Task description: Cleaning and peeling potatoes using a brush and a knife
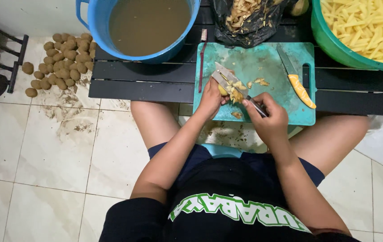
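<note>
Right now the left hand [210, 96] grips a small potato [222, 90] over the teal cutting board [263, 67], while the right hand [270, 117] is closed round a peeler [229, 80] laid on it — peeling looks midway, with scraps clinging to the blade. Turning the potato to its unpeeled side would seem next. A yellow-handled knife [296, 80] lies idle beside — unwashed potatoes [61, 60] wait on the floor.
</note>
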